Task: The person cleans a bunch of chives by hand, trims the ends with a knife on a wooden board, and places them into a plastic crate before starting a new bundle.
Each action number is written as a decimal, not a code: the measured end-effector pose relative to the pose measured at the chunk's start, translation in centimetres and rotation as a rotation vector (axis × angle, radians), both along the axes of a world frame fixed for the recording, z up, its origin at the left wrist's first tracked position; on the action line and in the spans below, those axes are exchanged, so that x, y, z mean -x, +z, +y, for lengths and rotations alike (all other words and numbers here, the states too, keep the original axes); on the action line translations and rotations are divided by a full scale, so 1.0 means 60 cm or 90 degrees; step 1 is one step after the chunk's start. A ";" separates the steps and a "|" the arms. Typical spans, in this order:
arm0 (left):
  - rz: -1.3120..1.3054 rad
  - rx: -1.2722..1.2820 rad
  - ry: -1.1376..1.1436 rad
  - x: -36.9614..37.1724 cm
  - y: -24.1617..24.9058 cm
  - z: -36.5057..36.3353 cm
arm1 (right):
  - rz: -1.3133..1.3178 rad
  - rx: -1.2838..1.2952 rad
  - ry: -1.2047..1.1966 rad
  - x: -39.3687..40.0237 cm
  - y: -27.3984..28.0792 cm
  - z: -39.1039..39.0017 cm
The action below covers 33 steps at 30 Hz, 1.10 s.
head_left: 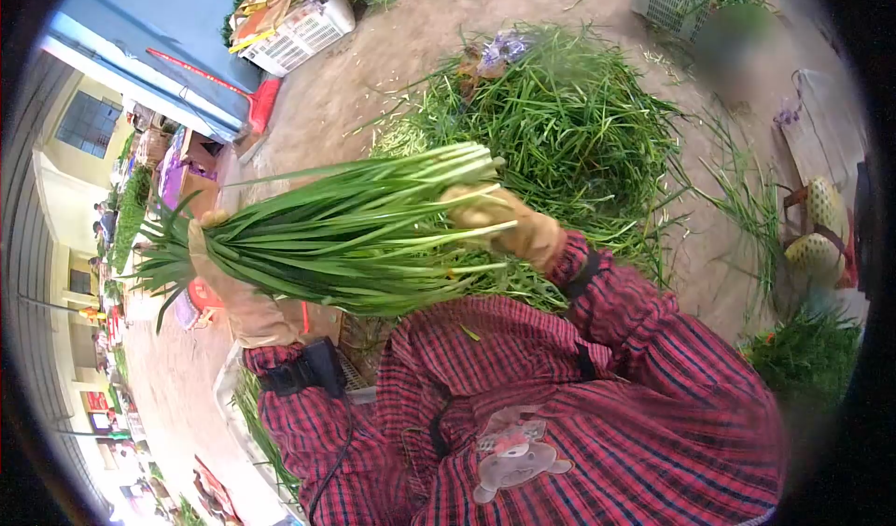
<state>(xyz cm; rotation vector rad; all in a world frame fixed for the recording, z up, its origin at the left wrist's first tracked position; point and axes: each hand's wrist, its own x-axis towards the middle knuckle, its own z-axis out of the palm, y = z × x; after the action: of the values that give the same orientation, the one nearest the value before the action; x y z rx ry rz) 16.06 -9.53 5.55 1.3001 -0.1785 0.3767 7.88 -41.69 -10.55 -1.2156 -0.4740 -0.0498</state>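
Note:
A large bundle of long green leafy stalks [345, 237] lies across the middle of the view, pale ends to the right and dark leaf tips to the left. My left hand [229, 279], in a tan glove, is wrapped round the leafy end. At the pale ends, my right hand [509, 227], also gloved, has its fingers closed on some stalks. Behind it spreads a big heap of loose green leaves [588, 125] on the floor.
A white crate [303, 36] stands at the upper left near a red broom [263, 104]. Another crate [658, 8] holds greens at the upper right. A low yellowish seat [821, 232] is at the right, above more greens [807, 353].

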 end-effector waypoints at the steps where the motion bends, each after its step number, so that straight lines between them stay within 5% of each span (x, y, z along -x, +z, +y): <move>1: 0.003 -0.001 0.003 0.006 -0.001 0.004 | 0.249 -0.225 0.069 0.026 0.049 -0.021; 2: -0.001 -0.040 0.026 0.015 0.002 0.007 | 0.408 -0.388 0.039 0.044 0.089 -0.045; 3: -0.007 -0.079 0.048 0.024 0.009 0.009 | 0.418 -0.311 -0.155 0.044 0.074 -0.068; 4: -0.032 -0.158 0.095 0.045 0.013 -0.009 | 0.314 -0.699 0.156 0.040 0.025 -0.108; 5: -0.033 -0.157 0.097 0.046 0.009 -0.003 | 0.225 -0.712 0.203 0.038 -0.006 -0.135; 7: -0.042 -0.104 0.036 0.040 -0.003 0.007 | 0.236 -0.605 0.135 0.043 -0.036 -0.162; 11: -0.055 -0.153 0.036 0.055 0.009 -0.031 | 0.320 -0.130 -0.143 0.071 0.073 -0.088; 17: -0.081 -0.118 0.138 0.071 0.018 -0.085 | 0.131 0.004 -0.227 -0.014 0.085 -0.010; 19: -0.071 -0.129 0.123 0.073 0.017 -0.084 | 0.138 0.283 -0.293 -0.030 0.082 -0.013; 24: -0.084 -0.150 0.089 0.043 -0.008 -0.029 | 0.083 0.444 -0.307 -0.019 0.098 -0.031; 28: -0.094 -0.165 0.072 0.054 -0.008 -0.022 | -0.054 0.504 -0.470 -0.014 0.045 -0.078; 30: -0.056 -0.094 0.112 0.046 -0.013 0.005 | 0.271 0.338 -0.451 -0.013 -0.007 -0.127; 31: -0.057 -0.093 0.114 0.057 -0.007 -0.005 | 0.366 0.486 -0.415 -0.009 -0.032 -0.161; 33: -0.119 -0.215 0.137 0.082 0.015 -0.041 | 0.194 0.693 -0.306 0.018 -0.143 -0.205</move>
<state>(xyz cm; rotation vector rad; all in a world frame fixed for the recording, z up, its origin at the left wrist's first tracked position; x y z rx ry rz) 11.13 -11.98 6.46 1.6231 -0.2690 0.6735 6.80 -54.01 -19.15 -2.3441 0.1259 -0.0119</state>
